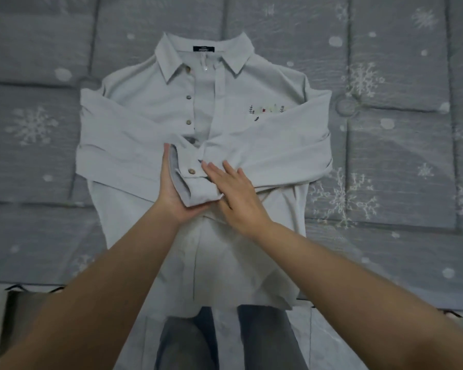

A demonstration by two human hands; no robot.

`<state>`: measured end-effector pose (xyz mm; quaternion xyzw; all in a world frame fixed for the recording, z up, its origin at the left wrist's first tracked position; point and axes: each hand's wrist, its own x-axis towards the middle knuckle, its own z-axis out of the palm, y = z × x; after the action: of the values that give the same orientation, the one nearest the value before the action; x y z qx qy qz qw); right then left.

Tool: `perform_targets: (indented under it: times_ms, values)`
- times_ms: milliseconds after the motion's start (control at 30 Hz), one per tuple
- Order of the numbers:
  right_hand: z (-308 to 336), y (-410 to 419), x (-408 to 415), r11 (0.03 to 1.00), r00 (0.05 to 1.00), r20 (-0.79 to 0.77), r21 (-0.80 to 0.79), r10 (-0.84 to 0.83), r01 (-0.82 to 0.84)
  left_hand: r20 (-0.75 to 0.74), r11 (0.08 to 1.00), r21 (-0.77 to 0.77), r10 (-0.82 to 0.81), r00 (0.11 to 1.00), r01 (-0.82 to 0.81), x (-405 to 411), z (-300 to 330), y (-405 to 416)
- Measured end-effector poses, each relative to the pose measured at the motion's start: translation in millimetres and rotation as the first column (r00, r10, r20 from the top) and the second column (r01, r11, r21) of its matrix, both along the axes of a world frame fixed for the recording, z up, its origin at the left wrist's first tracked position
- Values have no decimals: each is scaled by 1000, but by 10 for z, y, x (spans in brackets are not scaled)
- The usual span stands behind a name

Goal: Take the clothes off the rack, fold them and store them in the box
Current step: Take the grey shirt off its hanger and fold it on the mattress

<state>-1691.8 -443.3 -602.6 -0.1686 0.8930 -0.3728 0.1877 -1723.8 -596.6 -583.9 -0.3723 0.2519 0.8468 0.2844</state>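
On a snowflake quilt [385,156], left hand [171,193] cups and flat right hand [235,193] presses the shirt [145,102] cuff; dark neck label [203,48] unreadable.

Person seen from head cam: two bare forearms, grey jeans.

Both arms uncovered from the frame edge to the fingers, no sleeve cuff showing anywhere along them. Left hand [171,190] and right hand [235,193] carry no rings, watch, bracelets or gloves that can be made out. Nails short, unpainted as far as the blur allows. Legs at bottom centre in faded grey-blue denim jeans [262,340], lighter wash over the thighs, darker along the inner seams, two separate legs visible. Feet and upper body out of view.
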Motion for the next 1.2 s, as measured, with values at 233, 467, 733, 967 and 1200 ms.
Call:
perform_targets:
  times_ms: [233, 467, 733, 967, 1200]
  values:
    - [-159, -371, 141, 993, 996, 15, 79, 92, -93, 41, 1000, 14, 10, 999, -11, 110, 58, -519]
    - [-316, -615, 118, 997, 999, -11, 59, -47, 47, -116, 242, -969, -225, 967, -60, 267, -220, -776]
    - [-494, -615, -169, 977, 977, 41, 3, -211, 211, 259, -243, -965, -852, 455, 95, 197, -743, -899]
    - [-400, -468, -1316, 909, 909, -31, 10, -416, 416, 222, -377, -861, -882, 415, -341, -858, -501, -931]
    - [-392, -329, -2470, 824, 864, -53, 278, -501, 495, -10, -142, -976, -728, 686, -165, -2097, -682, -1049]
